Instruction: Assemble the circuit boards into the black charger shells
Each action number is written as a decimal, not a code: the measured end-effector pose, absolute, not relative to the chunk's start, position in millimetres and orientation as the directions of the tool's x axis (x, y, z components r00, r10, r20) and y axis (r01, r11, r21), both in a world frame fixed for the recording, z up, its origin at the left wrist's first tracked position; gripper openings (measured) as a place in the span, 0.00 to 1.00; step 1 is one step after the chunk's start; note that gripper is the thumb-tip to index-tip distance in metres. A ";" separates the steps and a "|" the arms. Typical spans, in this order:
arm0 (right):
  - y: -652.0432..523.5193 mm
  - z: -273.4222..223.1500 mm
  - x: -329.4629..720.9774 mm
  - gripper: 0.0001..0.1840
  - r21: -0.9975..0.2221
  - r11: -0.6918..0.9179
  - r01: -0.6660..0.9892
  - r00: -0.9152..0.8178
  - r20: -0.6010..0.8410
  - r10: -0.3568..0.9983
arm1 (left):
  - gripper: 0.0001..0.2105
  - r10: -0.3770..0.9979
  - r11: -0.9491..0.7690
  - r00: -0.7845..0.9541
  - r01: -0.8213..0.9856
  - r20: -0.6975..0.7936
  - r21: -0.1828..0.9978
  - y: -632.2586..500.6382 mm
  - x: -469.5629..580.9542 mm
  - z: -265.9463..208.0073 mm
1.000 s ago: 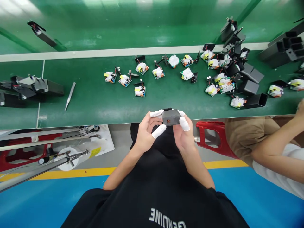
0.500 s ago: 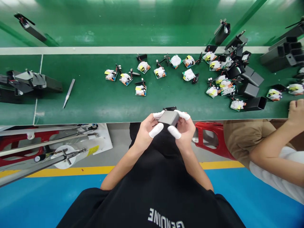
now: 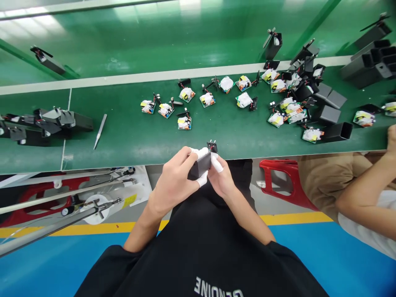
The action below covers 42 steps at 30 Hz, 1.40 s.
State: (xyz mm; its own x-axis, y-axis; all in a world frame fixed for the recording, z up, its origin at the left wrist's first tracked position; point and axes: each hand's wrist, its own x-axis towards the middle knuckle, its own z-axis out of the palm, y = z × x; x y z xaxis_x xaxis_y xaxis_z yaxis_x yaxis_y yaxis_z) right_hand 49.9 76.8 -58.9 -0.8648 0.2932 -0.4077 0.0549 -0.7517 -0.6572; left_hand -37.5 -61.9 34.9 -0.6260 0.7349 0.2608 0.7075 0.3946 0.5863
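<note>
A dark grey power adapter housing (image 3: 199,166) is held in front of my body, near the table's front edge. My left hand (image 3: 175,179) is closed around it, white finger cots on the fingertips. At the housing's right end my right hand (image 3: 222,177) is closed too, its thumb and fingertips in white cots pressed against it. A small black plug cap (image 3: 212,146) with two metal pins sticks out beyond the housing at the fingertips, with a bit of red wire below the pins. The inside of the housing is hidden.
Several circuit boards (image 3: 187,94) with white filler lie across the green table (image 3: 139,140). More boards and empty housings (image 3: 337,132) are heaped at right. A pen-like tool (image 3: 100,132) and assembled housings (image 3: 82,122) lie at left. A co-worker's arm (image 3: 365,194) rests at right.
The housing has turned and shifted left in my hands, so the plug pins now show at its far end. My left hand has rolled over the housing. The view has tilted slightly.
</note>
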 end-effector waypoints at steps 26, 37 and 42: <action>128.5 -14.3 86.3 0.43 -0.862 0.011 -0.506 -0.749 0.446 0.489 | 0.31 0.609 -0.498 -0.774 -0.202 0.174 0.843 -25.2 -7.7 -53.6; 126.3 -17.3 86.6 0.44 -0.869 0.048 -0.493 -0.755 0.455 0.472 | 0.43 0.585 -0.190 -0.811 -0.134 0.002 0.973 -33.1 -2.3 -51.3; 124.6 -5.9 84.1 0.41 -0.872 0.054 -0.486 -0.761 0.453 0.464 | 0.47 0.546 -0.134 -0.838 -0.107 -0.017 0.985 -35.2 -0.1 -58.2</action>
State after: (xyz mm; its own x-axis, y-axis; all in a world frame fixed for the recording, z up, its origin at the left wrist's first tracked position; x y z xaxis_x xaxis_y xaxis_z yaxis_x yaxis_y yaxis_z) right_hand 84.1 124.6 -5.9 -0.7610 0.4645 0.4529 -0.4863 0.0537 -0.8722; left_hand -0.1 -35.2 -58.2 -0.8376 0.5460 -0.0171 -0.1074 -0.1338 0.9852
